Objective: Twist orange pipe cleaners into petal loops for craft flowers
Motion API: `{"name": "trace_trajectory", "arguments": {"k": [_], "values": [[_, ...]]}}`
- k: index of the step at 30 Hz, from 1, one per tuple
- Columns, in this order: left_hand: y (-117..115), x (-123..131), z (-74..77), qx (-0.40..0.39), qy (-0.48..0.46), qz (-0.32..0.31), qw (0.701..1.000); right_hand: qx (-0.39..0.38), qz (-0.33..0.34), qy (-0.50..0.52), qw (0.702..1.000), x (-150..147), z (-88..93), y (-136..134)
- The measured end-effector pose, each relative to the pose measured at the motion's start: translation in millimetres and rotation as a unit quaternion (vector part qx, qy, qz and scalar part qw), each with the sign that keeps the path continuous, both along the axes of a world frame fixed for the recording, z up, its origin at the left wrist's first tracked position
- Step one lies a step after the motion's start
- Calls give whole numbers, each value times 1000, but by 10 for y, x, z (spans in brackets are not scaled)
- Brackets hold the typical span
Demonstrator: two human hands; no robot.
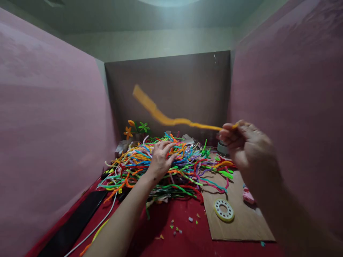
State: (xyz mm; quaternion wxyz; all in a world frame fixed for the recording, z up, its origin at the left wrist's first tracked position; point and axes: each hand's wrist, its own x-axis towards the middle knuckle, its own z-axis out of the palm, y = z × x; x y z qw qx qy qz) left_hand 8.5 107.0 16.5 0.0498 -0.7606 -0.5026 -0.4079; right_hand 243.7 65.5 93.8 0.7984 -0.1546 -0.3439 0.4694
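Observation:
A yellow-orange pipe cleaner (171,122) stretches through the air to the left from my right hand (249,142), which pinches its right end. Its far end is smeared by motion. My left hand (162,159) reaches over a big heap of multicoloured pipe cleaners (139,164), fingers apart and touching or just above the strands. Nothing shows in its grasp. Strands in orange, green, blue, red and purple spill out on all sides of the heap.
Right of the heap lies a cardboard sheet (241,230) with a tape roll (224,210) and a pink object (248,195). Small scraps (175,228) dot the red tablecloth (150,242). A black flat object (75,221) and white cable (99,225) lie left. Pipe-cleaner flowers (144,126) stand behind.

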Motion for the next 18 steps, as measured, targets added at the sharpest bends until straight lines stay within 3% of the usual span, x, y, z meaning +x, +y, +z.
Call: {"name": "trace_trajectory", "arguments": {"k": [1, 3, 5, 8, 12, 14, 18], "values": [[-121, 28, 23, -46, -69, -77, 994, -21, 21, -4, 1000, -65, -102, 10], [-351, 76, 32, -190, -208, -198, 939, -62, 68, -6, 996, -179, -322, 47], [-526, 103, 5, -236, -344, -252, 873, -102, 109, -4, 989, -264, -533, 86], [-637, 101, -46, -200, -491, -267, 804, -173, 145, -5, 974, -346, -779, 123], [-589, 49, -71, -186, -580, -263, 748, -222, 178, -3, 959, -396, -979, 135], [-539, 20, -73, -187, -597, -270, 732, -233, 189, -2, 954, -397, -1046, 142], [-483, -37, -80, -167, -602, -276, 731, -246, 193, 5, 950, -372, -1150, 184]]}}
